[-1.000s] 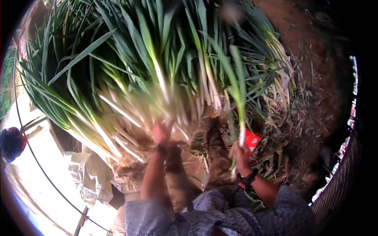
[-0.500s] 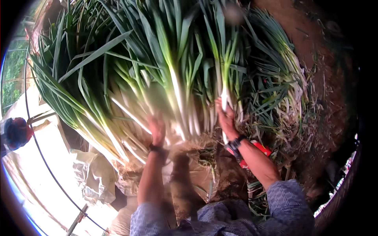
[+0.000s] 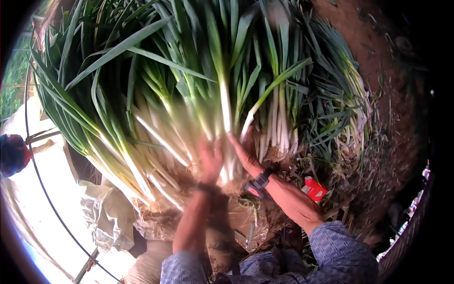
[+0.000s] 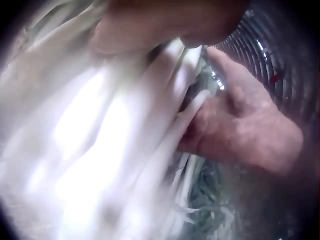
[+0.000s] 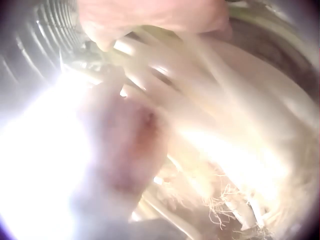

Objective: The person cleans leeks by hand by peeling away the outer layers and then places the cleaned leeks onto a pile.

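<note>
A thick row of long green onions (image 3: 224, 102), white-shafted with dark green leaves, fills the head view. My left hand (image 3: 210, 158) lies against the white shafts in the middle, blurred. Facing it, my right hand (image 3: 246, 154) has a single green onion (image 3: 248, 124) between thumb and fingers, its top bending to the right. In the left wrist view, the right hand (image 4: 245, 125) is at the right side of the shafts (image 4: 115, 135), with the left hand (image 4: 165, 22) across their upper part. Fine roots (image 5: 220, 205) show low in the right wrist view.
Another pile of thinner green onions (image 3: 352, 104) lies to the right, beside leaf scraps on bare soil (image 3: 340, 19). A red object (image 3: 314, 189) sits near the right forearm. At left are pale sheeting (image 3: 106, 217) and a dark cord (image 3: 52, 201).
The right hand, low at the right with a green onion a second ago, has moved up and then left to the middle shafts. The left hand has shifted slightly right.
</note>
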A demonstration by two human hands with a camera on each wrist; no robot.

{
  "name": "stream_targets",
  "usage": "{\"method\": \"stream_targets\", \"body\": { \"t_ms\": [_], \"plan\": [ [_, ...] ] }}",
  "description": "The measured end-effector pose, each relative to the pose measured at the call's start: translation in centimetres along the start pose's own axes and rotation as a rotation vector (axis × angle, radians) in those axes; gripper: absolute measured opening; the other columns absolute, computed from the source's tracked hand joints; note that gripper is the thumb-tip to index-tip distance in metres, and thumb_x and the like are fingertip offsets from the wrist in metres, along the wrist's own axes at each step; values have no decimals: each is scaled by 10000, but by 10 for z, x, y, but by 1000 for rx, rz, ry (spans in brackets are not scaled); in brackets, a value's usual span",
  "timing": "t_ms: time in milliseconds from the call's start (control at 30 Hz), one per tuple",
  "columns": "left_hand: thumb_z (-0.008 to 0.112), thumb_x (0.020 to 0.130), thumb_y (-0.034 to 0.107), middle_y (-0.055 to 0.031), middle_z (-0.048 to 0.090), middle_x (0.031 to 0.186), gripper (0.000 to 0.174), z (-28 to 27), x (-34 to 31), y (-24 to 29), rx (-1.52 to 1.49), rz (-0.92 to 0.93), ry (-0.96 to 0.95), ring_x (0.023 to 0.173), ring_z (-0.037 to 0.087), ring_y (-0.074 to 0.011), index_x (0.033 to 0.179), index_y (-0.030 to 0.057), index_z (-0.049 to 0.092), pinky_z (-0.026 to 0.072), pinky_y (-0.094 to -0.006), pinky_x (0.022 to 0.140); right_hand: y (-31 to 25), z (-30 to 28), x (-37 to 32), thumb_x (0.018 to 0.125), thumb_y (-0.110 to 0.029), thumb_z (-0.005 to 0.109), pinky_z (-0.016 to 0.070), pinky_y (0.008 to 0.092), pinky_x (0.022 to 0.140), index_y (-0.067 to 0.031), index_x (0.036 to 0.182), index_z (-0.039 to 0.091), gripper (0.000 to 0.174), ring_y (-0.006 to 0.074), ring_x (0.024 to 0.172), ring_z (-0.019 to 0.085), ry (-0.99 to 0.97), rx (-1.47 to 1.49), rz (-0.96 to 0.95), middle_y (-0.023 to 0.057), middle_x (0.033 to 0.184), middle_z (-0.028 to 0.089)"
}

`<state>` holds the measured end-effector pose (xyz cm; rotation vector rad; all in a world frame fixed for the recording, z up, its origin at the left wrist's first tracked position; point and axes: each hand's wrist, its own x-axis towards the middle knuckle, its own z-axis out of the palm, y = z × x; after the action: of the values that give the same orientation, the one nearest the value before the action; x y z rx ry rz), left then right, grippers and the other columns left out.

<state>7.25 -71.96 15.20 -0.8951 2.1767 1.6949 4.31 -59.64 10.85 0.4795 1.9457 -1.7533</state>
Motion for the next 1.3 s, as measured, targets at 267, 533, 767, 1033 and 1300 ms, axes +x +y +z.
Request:
{"method": "stream_targets", "body": {
  "t_ms": [267, 533, 767, 1033, 1300],
  "plan": [
    [413, 974, 600, -282, 538, 1292, 750, -60, 25, 14, -144, -150, -183, 1217, 542, -349, 1391, -22, 442, 440, -478, 1042, -42, 31, -10, 771, -428, 783, 440, 470, 966, 33, 1279, 465, 756, 284, 1118, 528, 48, -209, -388, 180, 1191, 527],
    [479, 1017, 403, -181, 660, 1054, 582, -57, 12, 27, -229, 191, -122, 958, 645, -274, 1413, -3, 352, 535, -398, 843, -89, 44, -18, 802, -284, 796, 554, 375, 833, 20, 1153, 570, 517, 233, 895, 653, -99, 102, -210, 127, 991, 648],
    [435, 1045, 387, -109, 626, 908, 499, -158, -26, 117, -482, 479, 128, 810, 637, -180, 1379, 24, 358, 575, -270, 678, -187, 126, -74, 823, -237, 808, 613, 377, 732, 47, 1119, 604, 459, 230, 832, 708, -428, 467, -292, 151, 981, 701],
    [389, 1060, 405, -142, 594, 877, 467, -220, 48, 6, 35, 200, 437, 777, 564, -224, 1188, -31, 496, 486, -367, 693, -95, 238, 18, 881, -643, 590, 404, 424, 490, 53, 733, 618, 712, 249, 532, 542, -509, -293, -22, 209, 610, 561],
    [683, 891, 460, -259, 299, 1539, 867, -272, 32, 111, 716, 577, 694, 1438, 285, -380, 1497, 0, 269, 297, -500, 1153, -92, 246, 42, 869, -524, 678, 472, 412, 856, 133, 1176, 483, 751, 295, 963, 592, -600, -203, -292, 253, 1019, 592]
  ]
}}
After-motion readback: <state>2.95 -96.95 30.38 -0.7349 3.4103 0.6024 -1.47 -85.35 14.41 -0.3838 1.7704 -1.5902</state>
